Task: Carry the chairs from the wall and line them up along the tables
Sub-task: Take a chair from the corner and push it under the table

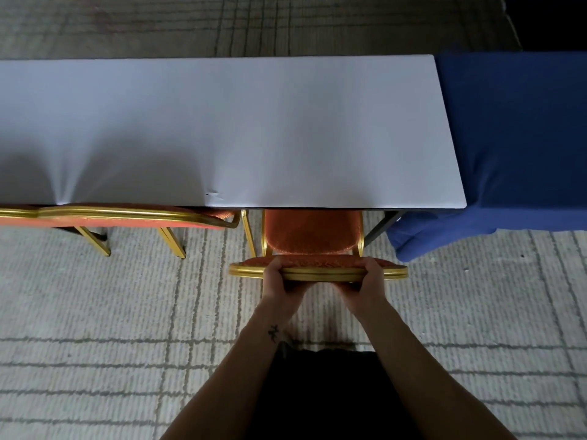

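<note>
A person is gripping a chair (313, 231) by the gold top rail (320, 274) of its back with both hands, just below frame centre. The left hand (281, 281) is clasping the rail toward 9 o'clock and the right hand (370, 282) toward 3 o'clock. The fingers (275, 265) of each are lying pressed together and curling over the rail onto the orange padding. The chair's seat is pointing to 12 o'clock and reaching the near edge of the white table (222, 128), close to the table's 3 o'clock end. Whether its legs are touching the carpet (95, 296) cannot be told. A second chair (133, 215) is sitting tucked at the same edge, just beside the first toward 9 o'clock. A blue cloth (514, 138) is covering a neighbouring table at 3 o'clock.
</note>
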{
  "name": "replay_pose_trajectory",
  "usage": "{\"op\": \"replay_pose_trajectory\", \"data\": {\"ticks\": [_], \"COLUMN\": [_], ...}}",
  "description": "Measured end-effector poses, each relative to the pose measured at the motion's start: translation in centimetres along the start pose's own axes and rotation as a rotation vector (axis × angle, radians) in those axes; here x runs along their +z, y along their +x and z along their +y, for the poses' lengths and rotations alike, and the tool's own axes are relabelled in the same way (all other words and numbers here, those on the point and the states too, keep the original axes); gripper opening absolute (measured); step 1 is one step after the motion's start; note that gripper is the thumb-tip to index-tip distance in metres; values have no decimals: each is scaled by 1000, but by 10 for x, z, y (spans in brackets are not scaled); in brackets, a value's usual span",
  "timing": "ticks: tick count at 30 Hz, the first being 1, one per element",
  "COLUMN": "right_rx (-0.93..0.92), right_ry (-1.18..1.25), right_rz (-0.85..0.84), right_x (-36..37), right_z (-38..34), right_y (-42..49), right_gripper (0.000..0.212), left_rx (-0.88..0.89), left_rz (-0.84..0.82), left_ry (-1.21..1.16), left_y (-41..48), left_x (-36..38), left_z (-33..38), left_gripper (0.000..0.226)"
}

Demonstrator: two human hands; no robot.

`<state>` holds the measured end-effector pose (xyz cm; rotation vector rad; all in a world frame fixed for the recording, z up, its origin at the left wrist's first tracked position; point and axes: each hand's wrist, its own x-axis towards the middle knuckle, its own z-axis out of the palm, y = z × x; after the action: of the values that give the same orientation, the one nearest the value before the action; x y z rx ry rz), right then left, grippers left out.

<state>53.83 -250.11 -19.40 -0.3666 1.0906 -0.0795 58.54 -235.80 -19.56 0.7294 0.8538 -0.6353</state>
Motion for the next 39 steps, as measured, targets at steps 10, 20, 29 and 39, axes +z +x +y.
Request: {"op": "replay_pose_trajectory", "data": {"ticks": [10,20,29,39], "right_rx": [-37,-26,-16,25], "right_ry": [-64,-64,-65,-94], "right_rz": [-27,11,46,67], "right_x": [41,92,93,91], "right_z": [-25,-51,-49,-54], "right_y": [47,93,97,87], "right_gripper": [20,20,27,31], "left_rx": [0,-21,-10,20], "left_rz": [-42,-43,22,38], "left_ry": [-36,-78,-63,40], "left_y": [49,104,112,98], "left_x": [38,78,75,70], "left_z": [28,60,62,54], "left_gripper": [39,45,54,46]}}
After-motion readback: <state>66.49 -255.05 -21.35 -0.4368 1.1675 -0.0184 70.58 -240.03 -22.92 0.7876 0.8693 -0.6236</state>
